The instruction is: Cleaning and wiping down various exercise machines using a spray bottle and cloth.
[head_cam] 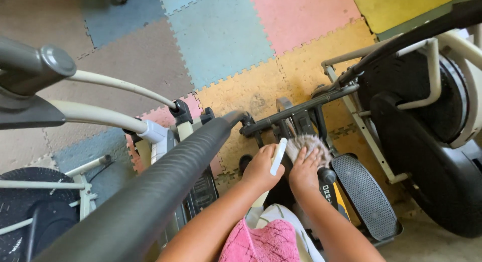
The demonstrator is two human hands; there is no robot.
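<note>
left hand grips brush

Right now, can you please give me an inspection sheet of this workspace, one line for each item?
Surface: foam puzzle floor mats, several colours, worn and stained.
Job's things: white-handled brush with pale bristles, against a black exercise machine frame.
Clutter: pink cloth at the bottom edge.
Grippers: left hand grips the brush handle; right hand rests on the bristles.
Cables: nothing seen.
Surroundings: grey padded handlebar, ribbed pedal, black flywheel housing.
</note>
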